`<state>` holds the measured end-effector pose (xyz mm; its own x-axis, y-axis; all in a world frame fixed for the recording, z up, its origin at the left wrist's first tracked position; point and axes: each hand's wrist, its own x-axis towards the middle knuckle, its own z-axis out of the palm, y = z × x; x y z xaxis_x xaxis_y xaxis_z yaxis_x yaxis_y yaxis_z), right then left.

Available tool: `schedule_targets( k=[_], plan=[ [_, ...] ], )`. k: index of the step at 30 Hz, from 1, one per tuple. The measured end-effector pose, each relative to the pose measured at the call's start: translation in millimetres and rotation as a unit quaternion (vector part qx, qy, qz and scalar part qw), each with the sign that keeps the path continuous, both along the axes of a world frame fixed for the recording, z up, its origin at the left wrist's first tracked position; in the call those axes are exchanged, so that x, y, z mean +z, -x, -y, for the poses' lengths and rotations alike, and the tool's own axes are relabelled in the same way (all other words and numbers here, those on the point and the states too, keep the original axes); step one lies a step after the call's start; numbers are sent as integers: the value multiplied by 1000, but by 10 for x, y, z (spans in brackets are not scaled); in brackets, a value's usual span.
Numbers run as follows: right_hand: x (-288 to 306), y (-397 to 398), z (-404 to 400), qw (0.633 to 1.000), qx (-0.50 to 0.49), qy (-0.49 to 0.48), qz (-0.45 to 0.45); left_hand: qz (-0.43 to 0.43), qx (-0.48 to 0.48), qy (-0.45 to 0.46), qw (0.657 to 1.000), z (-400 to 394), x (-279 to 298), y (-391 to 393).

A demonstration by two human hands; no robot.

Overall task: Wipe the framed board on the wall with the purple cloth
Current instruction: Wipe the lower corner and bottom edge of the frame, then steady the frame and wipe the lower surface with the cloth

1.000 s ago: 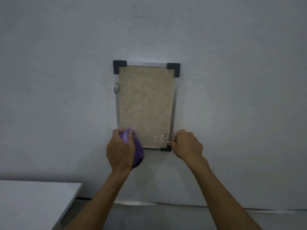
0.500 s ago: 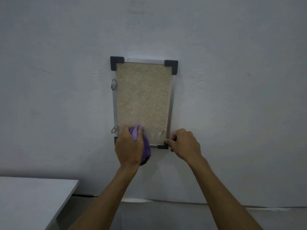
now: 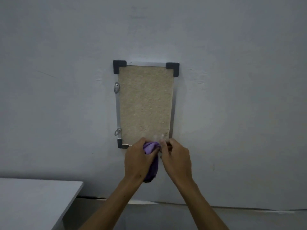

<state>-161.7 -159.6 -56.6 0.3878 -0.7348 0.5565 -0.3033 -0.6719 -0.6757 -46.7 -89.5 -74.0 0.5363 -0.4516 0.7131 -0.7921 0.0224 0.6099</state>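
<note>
So there's one framed board (image 3: 145, 103) on the wall (image 3: 232, 80), tan rough face, silver frame. Three dark corner caps show; the fourth, bottom right, is hidden behind the hands. Two metal hanger clips (image 3: 117, 88) sit on the left edge. One purple cloth (image 3: 150, 147), bunched up and clamped in the left hand (image 3: 137, 161) right at the board's bottom edge. The right hand (image 3: 177, 159) is curled at the bottom right corner, touching the cloth. One pale bench (image 3: 33, 200) sits lower left.
</note>
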Motion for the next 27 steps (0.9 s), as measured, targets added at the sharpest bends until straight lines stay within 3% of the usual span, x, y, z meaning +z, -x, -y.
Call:
schedule_targets(
  k=[6,11,16,20,22,24,25,27],
  plan=[
    [44,-42,-85,992,97,-72,41,-36,-135,-32,990,-192,106,-95],
    [45,-72,-100,982,105,-131,88,-141,-357,-132,914,-377,259,-166],
    [-14,-106,-146,969,117,-167,141,-201,-342,-160,904,-441,297,-211],
    [-5,-127,-94,976,88,-153,128,-240,-364,-177,882,-494,380,-266],
    [36,-147,-78,983,54,-128,121,-223,-318,-155,908,-519,440,-302],
    [81,-173,-62,986,22,-95,137,-111,-152,-95,977,-532,488,-399],
    [108,-192,-57,987,14,-73,144,-52,-65,-56,995,-547,510,-469],
    [149,-260,-62,990,17,-20,139,-5,48,5,999,-570,535,-616]
  ],
)
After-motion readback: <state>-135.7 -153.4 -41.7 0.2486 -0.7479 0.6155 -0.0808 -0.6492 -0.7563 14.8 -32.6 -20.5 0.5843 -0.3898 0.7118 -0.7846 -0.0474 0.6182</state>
